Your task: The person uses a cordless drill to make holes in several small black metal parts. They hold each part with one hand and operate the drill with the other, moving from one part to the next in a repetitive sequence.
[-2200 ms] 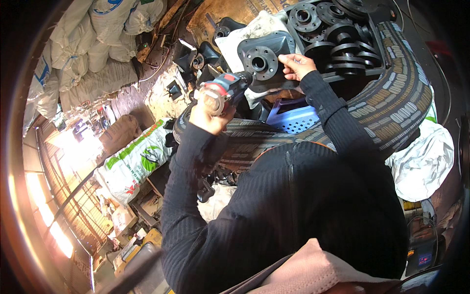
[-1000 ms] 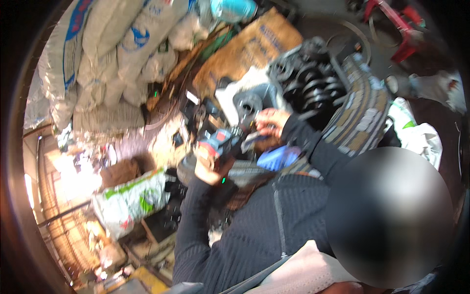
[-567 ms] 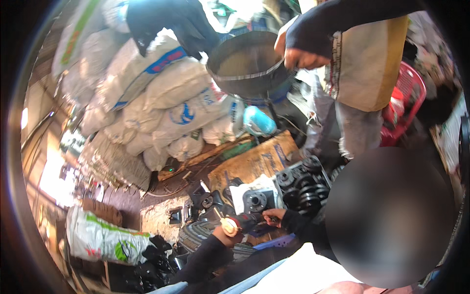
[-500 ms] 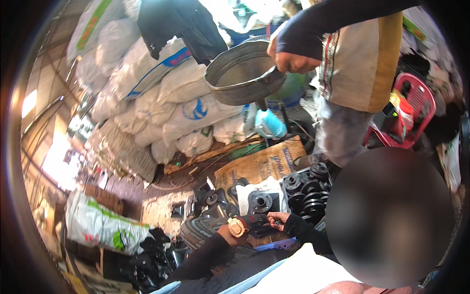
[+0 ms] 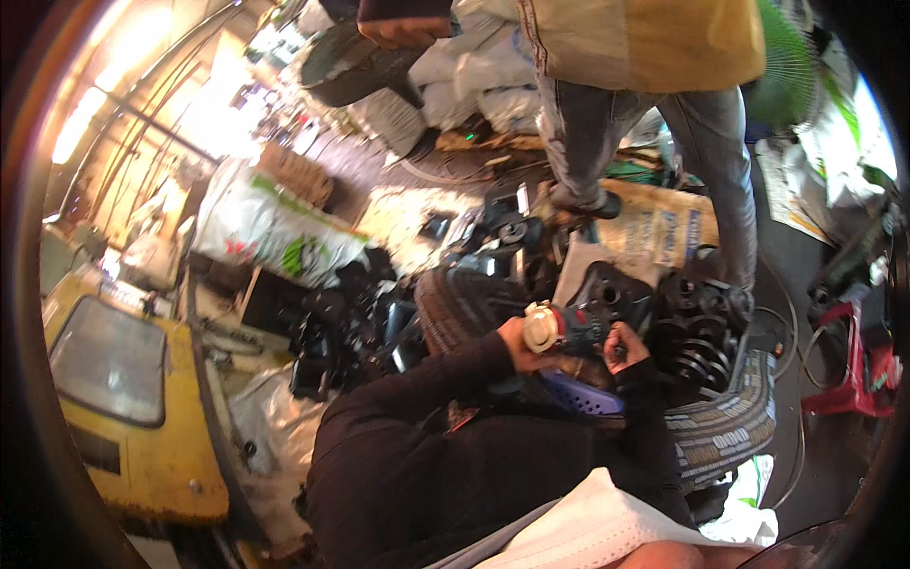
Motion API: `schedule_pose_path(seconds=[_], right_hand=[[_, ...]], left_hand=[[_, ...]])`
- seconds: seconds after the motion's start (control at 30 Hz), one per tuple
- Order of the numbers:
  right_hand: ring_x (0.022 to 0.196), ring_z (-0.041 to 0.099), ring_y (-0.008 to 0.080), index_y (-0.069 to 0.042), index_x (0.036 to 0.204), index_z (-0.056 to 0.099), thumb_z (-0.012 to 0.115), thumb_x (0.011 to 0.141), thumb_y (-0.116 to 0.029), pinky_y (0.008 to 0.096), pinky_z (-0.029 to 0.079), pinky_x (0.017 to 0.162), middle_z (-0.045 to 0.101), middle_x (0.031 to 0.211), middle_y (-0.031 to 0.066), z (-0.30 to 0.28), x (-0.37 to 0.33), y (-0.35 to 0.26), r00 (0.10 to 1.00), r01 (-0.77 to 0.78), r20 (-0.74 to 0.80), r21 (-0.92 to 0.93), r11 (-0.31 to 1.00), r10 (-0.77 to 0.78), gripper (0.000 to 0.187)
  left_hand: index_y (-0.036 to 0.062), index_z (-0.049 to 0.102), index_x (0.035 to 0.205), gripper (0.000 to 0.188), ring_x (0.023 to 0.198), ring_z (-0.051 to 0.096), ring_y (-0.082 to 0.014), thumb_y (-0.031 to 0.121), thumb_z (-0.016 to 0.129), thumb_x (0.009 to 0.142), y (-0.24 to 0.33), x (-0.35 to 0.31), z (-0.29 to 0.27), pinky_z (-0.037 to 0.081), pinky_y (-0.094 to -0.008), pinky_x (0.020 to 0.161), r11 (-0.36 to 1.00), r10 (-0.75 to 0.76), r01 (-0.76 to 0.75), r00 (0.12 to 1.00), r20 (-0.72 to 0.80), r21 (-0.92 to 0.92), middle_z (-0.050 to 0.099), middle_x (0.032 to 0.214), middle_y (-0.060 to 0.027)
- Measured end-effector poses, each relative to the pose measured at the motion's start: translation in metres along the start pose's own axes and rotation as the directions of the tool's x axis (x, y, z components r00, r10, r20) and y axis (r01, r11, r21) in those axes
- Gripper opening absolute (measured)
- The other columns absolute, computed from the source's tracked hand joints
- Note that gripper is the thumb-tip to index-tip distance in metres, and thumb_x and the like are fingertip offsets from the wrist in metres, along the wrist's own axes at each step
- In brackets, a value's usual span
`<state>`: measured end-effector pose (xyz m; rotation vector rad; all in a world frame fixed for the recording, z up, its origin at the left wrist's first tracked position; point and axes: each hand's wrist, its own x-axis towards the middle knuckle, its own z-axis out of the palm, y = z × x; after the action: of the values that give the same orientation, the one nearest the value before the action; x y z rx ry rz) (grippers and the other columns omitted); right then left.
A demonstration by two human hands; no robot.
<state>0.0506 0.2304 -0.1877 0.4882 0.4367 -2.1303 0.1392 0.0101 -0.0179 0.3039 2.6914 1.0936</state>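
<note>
My left hand (image 5: 523, 346) is wrapped round a dark power tool (image 5: 583, 329) with a round cream-coloured end. My right hand (image 5: 624, 348) is closed at the tool's other end, its fingers pinched together; whatever lies between them is too small to make out. Just beyond the tool sits a black metal part with a raised central hub (image 5: 611, 289). Several black ribbed round parts (image 5: 700, 356) are stacked close to the right of my right hand. Below both hands, a purple perforated basket (image 5: 580, 394) shows in part.
A person in grey trousers (image 5: 706, 142) stands ahead, holding a large dark metal pan (image 5: 355, 62). Black parts (image 5: 351, 322) are heaped on the left beside a white sack (image 5: 275, 223). A yellow machine (image 5: 133, 408) stands far left, and a red plastic chair (image 5: 848, 370) at right.
My view has swung down and left, bringing the yellow machine into sight. The standing person and the pan now appear higher in the picture. Both my hands stay on the power tool.
</note>
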Motion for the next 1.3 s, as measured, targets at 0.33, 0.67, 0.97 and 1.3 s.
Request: schedule_pose_path(seconds=[0.33, 0.67, 0.97, 1.3], right_hand=[[0.060, 0.051, 0.0074, -0.004, 0.097, 0.059, 0.053, 0.091, -0.030, 0.0191, 0.047, 0.055, 0.051, 0.071, -0.0029, 0.004, 0.011, 0.004, 0.998, 0.050, 0.056, -0.229, 0.972, -0.038, 0.027], [0.046, 0.040, 0.0021, -0.008, 0.088, 0.066, 0.071, 0.079, -0.024, 0.0197, 0.030, 0.037, 0.045, 0.060, -0.0067, -0.037, 0.045, -0.022, 0.844, 0.245, -0.430, -0.221, 0.944, -0.320, 0.020], [0.074, 0.057, 0.0083, -0.003, 0.089, 0.069, 0.076, 0.073, -0.023, 0.0228, 0.045, 0.071, 0.066, 0.082, 0.0019, -0.023, 0.060, -0.016, 0.781, 0.292, -0.326, -0.563, 0.773, -0.533, 0.026], [0.069, 0.058, 0.0093, -0.009, 0.089, 0.071, 0.077, 0.071, -0.028, 0.0247, 0.046, 0.065, 0.065, 0.074, 0.0014, -0.037, 0.077, -0.007, 0.761, 0.268, -0.306, -0.656, 0.706, -0.573, 0.027]], left_hand=[[0.0068, 0.047, 0.122, 0.052, 0.106, 0.054, -0.0244, 0.023, 0.063, 0.075, 0.018, 0.023, -0.004, 0.043, -0.0356, 0.092, 0.978, -0.121, 0.081, 0.971, 0.206, 0.193, 0.056, 0.112, -0.0122], [0.0022, 0.048, 0.119, 0.049, 0.077, 0.060, -0.0175, 0.005, 0.066, 0.074, -0.021, 0.090, -0.030, 0.050, -0.0302, 0.066, 0.966, 0.083, -0.093, 0.995, 0.051, 0.242, 0.060, 0.097, -0.0091], [0.0072, 0.057, 0.112, 0.052, 0.094, 0.062, -0.0266, 0.031, 0.074, 0.070, -0.028, 0.137, -0.028, 0.048, -0.0340, 0.085, 0.927, -0.151, 0.066, 0.967, 0.207, 0.368, 0.063, 0.103, -0.0137], [0.0114, 0.063, 0.100, 0.035, 0.085, 0.063, -0.0288, 0.035, 0.064, 0.075, -0.032, 0.186, -0.039, 0.052, -0.0358, 0.077, 0.866, -0.326, 0.060, 0.821, 0.469, 0.497, 0.065, 0.094, -0.0108]])
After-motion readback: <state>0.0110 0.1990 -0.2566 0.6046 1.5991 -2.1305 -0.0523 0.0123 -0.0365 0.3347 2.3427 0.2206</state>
